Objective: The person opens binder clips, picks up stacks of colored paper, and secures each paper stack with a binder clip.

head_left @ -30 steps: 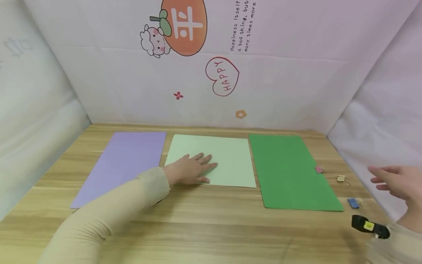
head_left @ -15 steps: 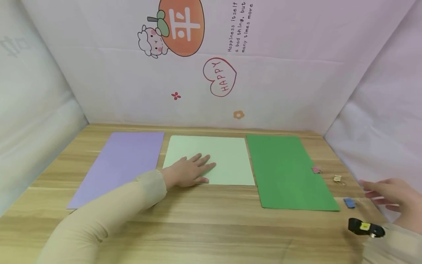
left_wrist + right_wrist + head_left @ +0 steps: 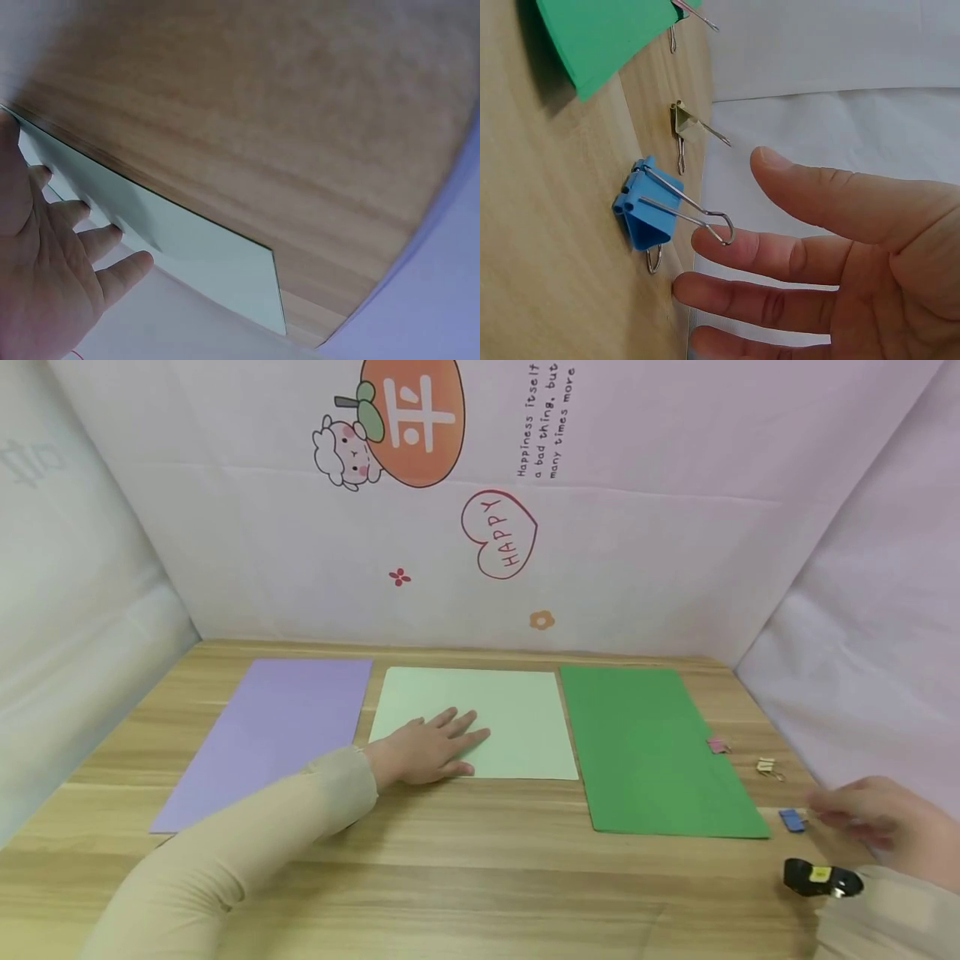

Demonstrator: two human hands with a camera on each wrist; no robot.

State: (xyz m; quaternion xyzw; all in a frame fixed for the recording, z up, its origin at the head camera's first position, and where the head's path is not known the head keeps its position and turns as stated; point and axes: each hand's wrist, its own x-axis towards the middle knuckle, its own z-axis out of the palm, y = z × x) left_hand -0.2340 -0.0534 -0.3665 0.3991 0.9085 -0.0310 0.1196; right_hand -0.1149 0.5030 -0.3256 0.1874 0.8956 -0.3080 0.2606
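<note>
My left hand (image 3: pixel 427 752) rests with spread fingers on a pale green sheet (image 3: pixel 525 722) in the middle of the table. At the far right, my right hand (image 3: pixel 896 822) reaches toward a blue binder clip (image 3: pixel 792 820), slightly blurred in the head view. The right wrist view has the blue binder clip (image 3: pixel 656 206) standing on the wood, its wire handle just in front of my index fingertip. Thumb and fingers are apart, with nothing gripped. Beyond it stands a pale yellow binder clip (image 3: pixel 684 124). A pink binder clip (image 3: pixel 717 745) sits at the right edge of the green sheet (image 3: pixel 660 752).
A purple sheet (image 3: pixel 277 735) lies left of the pale green one, partly under my left forearm. White printed cloth (image 3: pixel 637 552) rises behind the wooden table (image 3: pixel 480 877) and along both sides. A black device (image 3: pixel 821 878) is strapped at my right wrist.
My right hand has come down and left to the blue binder clip. The left hand stays on the pale green sheet. The whole head view has shifted slightly.
</note>
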